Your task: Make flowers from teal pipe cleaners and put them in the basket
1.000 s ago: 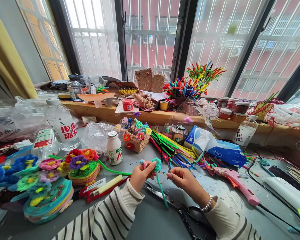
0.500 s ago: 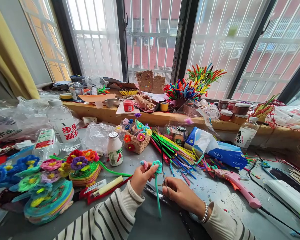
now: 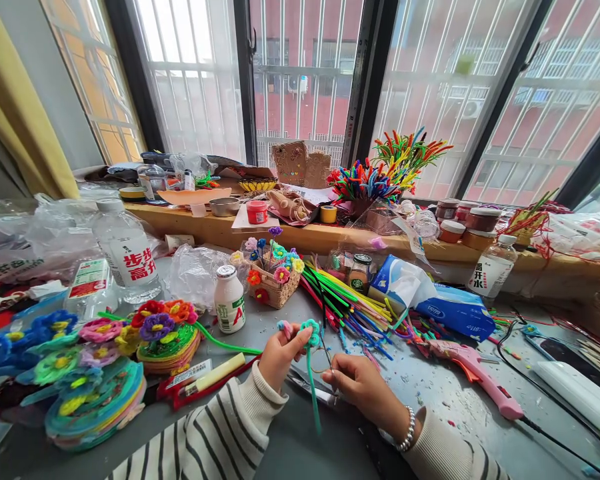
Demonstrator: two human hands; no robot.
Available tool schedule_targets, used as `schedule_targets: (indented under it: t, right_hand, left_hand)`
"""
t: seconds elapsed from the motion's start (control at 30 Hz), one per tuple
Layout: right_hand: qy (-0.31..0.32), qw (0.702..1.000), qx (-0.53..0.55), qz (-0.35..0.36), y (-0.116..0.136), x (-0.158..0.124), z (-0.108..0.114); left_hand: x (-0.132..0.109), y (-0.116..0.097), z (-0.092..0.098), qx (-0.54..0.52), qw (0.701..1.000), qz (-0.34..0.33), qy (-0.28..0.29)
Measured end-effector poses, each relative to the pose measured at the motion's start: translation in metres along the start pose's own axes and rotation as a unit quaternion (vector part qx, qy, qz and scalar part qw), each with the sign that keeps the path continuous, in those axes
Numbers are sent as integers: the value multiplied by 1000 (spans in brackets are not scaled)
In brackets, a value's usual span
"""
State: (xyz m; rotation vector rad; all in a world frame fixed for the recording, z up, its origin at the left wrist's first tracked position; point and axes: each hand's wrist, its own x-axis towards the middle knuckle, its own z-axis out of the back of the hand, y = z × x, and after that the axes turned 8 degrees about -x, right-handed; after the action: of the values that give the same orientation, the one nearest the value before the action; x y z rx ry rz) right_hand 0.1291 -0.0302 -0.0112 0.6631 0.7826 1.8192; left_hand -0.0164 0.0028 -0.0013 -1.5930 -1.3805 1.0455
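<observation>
My left hand (image 3: 283,353) pinches a turquoise pipe-cleaner flower (image 3: 311,331) between thumb and fingers. Its long stem (image 3: 313,393) hangs down below, and a small pink tip shows by my fingertips. Just right of the flower, my right hand (image 3: 363,383) is closed on what look like small scissors (image 3: 325,350), with a thin dark blade pointing up towards the flower and a ring-shaped handle (image 3: 321,368) showing beside my fingers. Under my hands lies a shiny silvery strip (image 3: 310,385), partly covered.
Finished fuzzy flowers (image 3: 157,327) crowd the left. A small white bottle (image 3: 229,299) and a woven flower basket (image 3: 275,287) stand ahead. Loose pipe cleaners (image 3: 350,303) lie behind my hands. A pink glue gun (image 3: 475,373) with its cord is at right, near a blue tissue pack (image 3: 453,310).
Both hands have shifted slightly left with the flower and the scissors. The ring handle stands out a little more from my right fingers.
</observation>
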Motion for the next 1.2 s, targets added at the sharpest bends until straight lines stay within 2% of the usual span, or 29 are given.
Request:
schedule_targets:
  t: [0.1,0.27,0.47,0.6,0.67,0.93,1.2]
  right_hand:
    - [-20,1000,-3,-5,0,0,2]
    - [-9,998,65,2,0,0,5]
    - [-34,981,184,-40,-11,5,5]
    - [-43,976,211,-42,-13,6,6]
    - [-43,976,210,-41,-12,5,6]
    - [-44,978,199,-49,-11,4,8]
    - [20,999,33,21,-3,-2,12]
  left_hand:
    - [1,0,0,-6,1000,6,-18]
    - [1,1,0,6,1000,10,-17]
    - [-4,0,-2,85,993,1,82]
    - [-7,0,-3,133,978,38,156]
    - [-7,2,-3,143,974,55,168]
    - [-4,4,-2,102,979,66,164]
    - [2,4,1,-6,996,6,86]
